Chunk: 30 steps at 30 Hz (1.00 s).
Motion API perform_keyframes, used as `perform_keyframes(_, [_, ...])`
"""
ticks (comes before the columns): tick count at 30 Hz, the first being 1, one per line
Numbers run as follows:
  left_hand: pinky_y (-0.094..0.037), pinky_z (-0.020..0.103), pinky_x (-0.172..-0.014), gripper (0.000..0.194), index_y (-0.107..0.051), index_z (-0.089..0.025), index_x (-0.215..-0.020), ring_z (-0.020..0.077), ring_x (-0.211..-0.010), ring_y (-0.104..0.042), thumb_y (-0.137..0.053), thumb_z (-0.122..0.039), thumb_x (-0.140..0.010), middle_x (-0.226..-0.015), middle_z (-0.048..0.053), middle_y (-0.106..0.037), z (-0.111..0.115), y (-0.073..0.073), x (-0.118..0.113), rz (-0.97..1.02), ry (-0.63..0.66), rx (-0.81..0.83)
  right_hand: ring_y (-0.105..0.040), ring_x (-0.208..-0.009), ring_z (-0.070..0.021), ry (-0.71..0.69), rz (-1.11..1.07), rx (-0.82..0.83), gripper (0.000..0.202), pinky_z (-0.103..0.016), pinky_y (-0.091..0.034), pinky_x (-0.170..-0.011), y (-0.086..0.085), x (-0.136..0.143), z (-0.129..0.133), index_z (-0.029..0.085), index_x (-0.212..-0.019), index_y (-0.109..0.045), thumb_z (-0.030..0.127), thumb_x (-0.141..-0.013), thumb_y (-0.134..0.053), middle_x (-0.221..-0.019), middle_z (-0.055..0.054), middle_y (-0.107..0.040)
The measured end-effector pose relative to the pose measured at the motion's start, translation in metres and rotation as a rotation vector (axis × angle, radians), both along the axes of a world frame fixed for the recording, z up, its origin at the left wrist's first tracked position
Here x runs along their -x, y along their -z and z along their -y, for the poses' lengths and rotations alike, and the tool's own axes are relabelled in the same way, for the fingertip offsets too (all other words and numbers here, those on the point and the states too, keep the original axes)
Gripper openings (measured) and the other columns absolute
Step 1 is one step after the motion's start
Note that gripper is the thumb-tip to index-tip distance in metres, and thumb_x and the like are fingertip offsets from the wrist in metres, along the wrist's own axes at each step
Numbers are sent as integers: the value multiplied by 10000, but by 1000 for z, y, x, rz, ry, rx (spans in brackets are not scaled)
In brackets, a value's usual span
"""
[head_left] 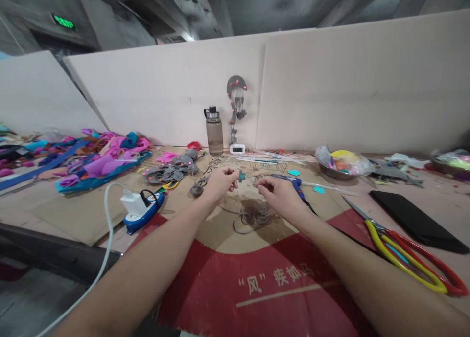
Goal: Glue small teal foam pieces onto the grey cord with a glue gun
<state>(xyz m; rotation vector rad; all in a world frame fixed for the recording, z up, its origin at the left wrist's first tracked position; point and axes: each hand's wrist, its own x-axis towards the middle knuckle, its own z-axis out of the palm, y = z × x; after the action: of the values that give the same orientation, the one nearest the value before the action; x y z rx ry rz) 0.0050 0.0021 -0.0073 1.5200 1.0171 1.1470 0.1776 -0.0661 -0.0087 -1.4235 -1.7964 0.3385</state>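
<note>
My left hand (223, 181) is closed in a pinch above the cardboard. Right at its fingertips is a small dark teal flower-shaped piece (241, 176). Opposite it, my right hand (276, 192) also pinches, and a thin strand seems to run from its fingertips toward the flower piece. Below and between the hands lies a loose coil of grey cord (253, 218). Partly hidden behind my right hand is a blue glue gun (296, 182). Two bright turquoise flower pieces (293, 172) rest beyond and to the right of it.
Scissors (398, 251) and a black phone (418, 220) lie at right, near a bowl (343, 172). A power strip (144, 213) sits at left, by grey felt pieces (172, 169) and colourful fabric (106, 163). A bottle (214, 131) and moon-shaped hanging ornament (237, 86) are behind.
</note>
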Motion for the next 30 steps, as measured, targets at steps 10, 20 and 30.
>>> perform_keyframes(10, [-284,129,-380,155,-519,-142,-664,39,-421,-458,-656,-204,-626,-492,-61,-481,-31,-13,36,511,-279,52,-534,-610,-117,-362,-82,240,184,-230,-410,-595,-12,0,12,170,-785,-651,269,-795,-496,-672,12,-611])
perform_keyframes(20, [-263,127,-360,178,-519,-145,-674,37,-404,-437,-666,-222,-612,-469,-68,-463,-32,-9,37,564,-220,105,-532,-560,-126,116,-77,17,313,-233,-414,-526,-20,-45,-8,179,-793,-667,399,-838,-448,-679,-22,-635])
perform_keyframes(30, [-246,148,-370,233,-531,-146,-687,37,-383,-421,-703,-289,-621,-464,-64,-474,-7,-19,20,497,-42,35,-472,-443,-166,361,28,109,328,-282,-334,-462,26,-89,-31,249,-423,-397,222,-519,-710,-387,14,-430])
